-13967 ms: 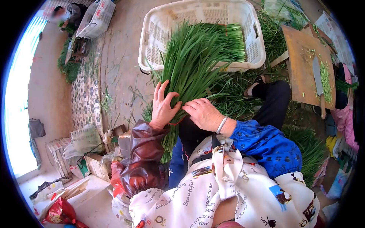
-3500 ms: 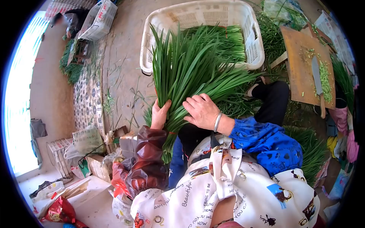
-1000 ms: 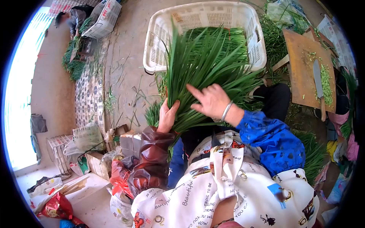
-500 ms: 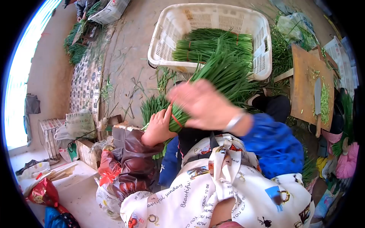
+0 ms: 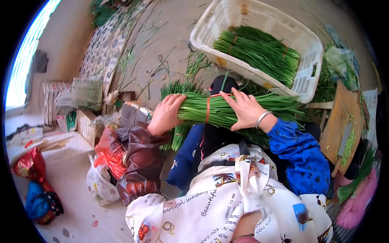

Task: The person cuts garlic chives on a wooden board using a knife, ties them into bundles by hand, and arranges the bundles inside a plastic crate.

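Note:
A thick bunch of green garlic chives (image 5: 221, 111) lies crosswise over my lap, its stem ends to the left and leafy tips to the right. My left hand (image 5: 167, 114) is closed around the stem ends. My right hand (image 5: 248, 110) grips the bunch near its middle, with thumb and fingers spread over it. A red band (image 5: 208, 110) circles the bunch between my hands, and a strand of it runs along the top to my right fingertips. Beneath and behind my left hand, more chives (image 5: 179, 135) lie partly hidden, with a band around them.
A white plastic basket (image 5: 259, 69) ahead holds several banded chive bundles (image 5: 255, 50). To the right, a knife (image 5: 345, 139) rests on a wooden board (image 5: 334, 125) with chopped green bits. Plastic bags (image 5: 103, 182) sit at left. Loose stalks litter the floor (image 5: 162, 44).
My right hand, blurred across the bunch before, now rests on it. The bunch has turned from slanting to nearly level, and my left hand holds its stem end. My view has shifted and tilted.

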Motion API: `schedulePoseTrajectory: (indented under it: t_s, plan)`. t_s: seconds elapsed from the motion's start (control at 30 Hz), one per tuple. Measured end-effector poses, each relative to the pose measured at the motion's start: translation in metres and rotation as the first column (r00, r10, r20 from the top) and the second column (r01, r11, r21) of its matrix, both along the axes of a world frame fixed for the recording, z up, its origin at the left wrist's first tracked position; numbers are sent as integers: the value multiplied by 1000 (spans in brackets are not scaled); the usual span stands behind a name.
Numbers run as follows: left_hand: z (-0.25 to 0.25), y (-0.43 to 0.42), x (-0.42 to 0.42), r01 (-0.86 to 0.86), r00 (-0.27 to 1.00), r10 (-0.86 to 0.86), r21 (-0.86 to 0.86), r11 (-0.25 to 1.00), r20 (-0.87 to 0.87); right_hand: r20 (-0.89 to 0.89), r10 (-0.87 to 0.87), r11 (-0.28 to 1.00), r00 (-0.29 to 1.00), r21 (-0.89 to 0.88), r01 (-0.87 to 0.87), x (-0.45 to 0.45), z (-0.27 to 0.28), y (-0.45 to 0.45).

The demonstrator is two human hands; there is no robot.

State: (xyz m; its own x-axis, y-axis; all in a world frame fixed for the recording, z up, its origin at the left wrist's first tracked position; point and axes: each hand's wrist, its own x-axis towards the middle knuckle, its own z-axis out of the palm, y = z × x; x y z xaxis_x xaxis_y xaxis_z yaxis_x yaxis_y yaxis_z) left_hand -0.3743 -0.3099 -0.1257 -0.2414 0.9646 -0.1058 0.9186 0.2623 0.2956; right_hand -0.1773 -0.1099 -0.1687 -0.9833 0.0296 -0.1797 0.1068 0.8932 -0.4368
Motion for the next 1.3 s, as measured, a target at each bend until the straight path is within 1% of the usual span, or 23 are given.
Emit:
schedulePoseTrajectory:
  t_s: [0.03,0.07,0.1,0.13,0.2,0.23,0.27,0.33,0.4,0.5,0.6,0.67,0.73,0.8,0.87,0.9,0.93,1.03,1.07,1.1,1.13,1.27,1.3]
  plan:
    - [-7,-9,-8,-65,996,67,34,997,-57,29,-34,998,999,-45,35,0,1,-1]
    - [-8,-16,-15,-173,985,172,79,982,10,59,-66,994,996,-88,71,-1,2,-1]
    - [-25,-35,-34,-319,945,316,-21,948,-84,70,-82,988,994,-129,91,-1,4,-2]
    - [-41,-54,-48,-462,879,438,-107,880,-188,-19,-95,986,995,-140,91,2,-5,-2]
    - [-39,-67,-51,-545,834,539,-19,838,-118,-7,-145,960,989,-244,139,10,-18,-2]
    - [-39,-69,-50,-604,794,606,54,795,-35,104,-161,946,982,-266,183,11,-14,-1]
    - [-41,-68,-49,-614,787,616,57,787,-27,108,-150,950,983,-259,173,14,-17,-1]
    - [-47,-57,-46,-638,770,629,123,760,103,39,-244,870,969,-433,236,20,-26,3]
    - [-58,-40,-48,-646,762,629,129,752,152,23,-275,850,961,-462,254,24,-24,11]
    - [-65,-3,-59,-594,792,554,117,796,256,170,-369,707,914,-587,395,28,-6,31]
    - [-78,41,-81,-585,769,501,118,803,398,191,-372,731,909,-543,413,41,35,76]
    - [-89,76,-95,-559,773,484,80,825,411,107,-401,802,910,-440,405,56,60,113]
    - [-108,112,-113,-457,871,382,223,861,310,164,-455,830,876,-277,483,61,91,151]
    - [-121,153,-124,-454,862,384,170,874,331,45,-484,862,874,-143,486,62,100,189]
    - [-148,191,-136,-475,876,421,271,837,236,-41,-477,879,878,3,477,51,99,225]
    - [-170,205,-145,-476,879,452,244,845,150,-81,-472,877,878,61,477,43,89,245]
    - [-178,216,-148,-473,881,449,238,849,148,-119,-463,872,879,117,475,34,76,264]
    - [-203,240,-153,-542,817,567,198,817,-106,-185,-422,869,888,197,454,-7,19,320]
    - [-207,244,-155,-539,820,562,179,823,-111,-234,-386,875,893,213,434,-24,-2,336]
    - [-206,246,-157,-615,779,627,197,764,0,-182,-406,866,896,238,440,-41,-23,349]
    - [-206,247,-160,-689,723,683,201,697,109,-225,-389,868,893,234,437,-57,-52,365]
    - [-203,244,-161,-693,720,668,231,683,187,-134,-435,846,890,278,455,-127,-144,400]
    - [-202,244,-161,-690,724,669,213,692,168,-176,-429,843,886,273,463,-142,-174,407]
